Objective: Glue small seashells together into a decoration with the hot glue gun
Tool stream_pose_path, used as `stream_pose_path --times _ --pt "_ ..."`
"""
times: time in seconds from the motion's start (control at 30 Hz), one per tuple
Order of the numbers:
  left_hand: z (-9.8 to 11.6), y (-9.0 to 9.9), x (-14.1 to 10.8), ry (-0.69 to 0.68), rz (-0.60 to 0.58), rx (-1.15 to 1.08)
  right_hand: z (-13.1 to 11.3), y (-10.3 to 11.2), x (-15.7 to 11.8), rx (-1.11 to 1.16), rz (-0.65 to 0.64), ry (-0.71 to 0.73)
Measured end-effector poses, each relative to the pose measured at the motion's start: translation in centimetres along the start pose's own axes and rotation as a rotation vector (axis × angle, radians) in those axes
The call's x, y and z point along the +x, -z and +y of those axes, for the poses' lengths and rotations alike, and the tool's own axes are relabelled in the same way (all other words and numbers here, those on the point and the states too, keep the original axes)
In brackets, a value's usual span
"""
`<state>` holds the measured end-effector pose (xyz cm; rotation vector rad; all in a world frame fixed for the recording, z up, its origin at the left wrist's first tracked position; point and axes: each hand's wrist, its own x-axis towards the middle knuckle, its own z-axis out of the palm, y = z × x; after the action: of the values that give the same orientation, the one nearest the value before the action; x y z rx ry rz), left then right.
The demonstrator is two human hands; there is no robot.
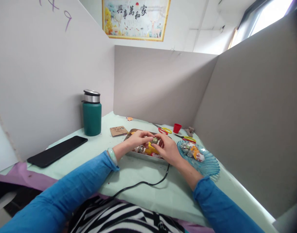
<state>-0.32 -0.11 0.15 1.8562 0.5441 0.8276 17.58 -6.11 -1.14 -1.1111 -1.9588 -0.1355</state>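
Over a shallow metal tray (141, 155), my left hand (141, 139) and my right hand (167, 148) meet around a small, roundish greenish piece (155, 140). Fingertips of both hands pinch it from either side; its exact kind is too small to make out. Below them in the tray lie a yellow thing (150, 149) and several small silvery and coloured bits (140, 149), partly covered by my hands. Right of my right hand, a blue scalloped glass plate (210, 165) carries shiny silver pieces (187, 149) and orange-and-white pieces (195, 152).
A green bottle (92, 116) and a black phone-like slab (57, 151) stand left. Behind the tray are a brown card (118, 130), scissors with red-yellow handles (165, 130), more scissors (189, 139) and a red cup (177, 128). A black cable (138, 183) crosses the front. Grey partitions (160, 84) surround the table.
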Motion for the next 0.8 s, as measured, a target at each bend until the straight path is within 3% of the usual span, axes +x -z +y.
stream_pose_path --times 0.8 --pt "-0.31 -0.06 0.2 -0.016 0.017 -0.027 -0.01 0.01 -0.06 -0.008 -0.016 -0.017"
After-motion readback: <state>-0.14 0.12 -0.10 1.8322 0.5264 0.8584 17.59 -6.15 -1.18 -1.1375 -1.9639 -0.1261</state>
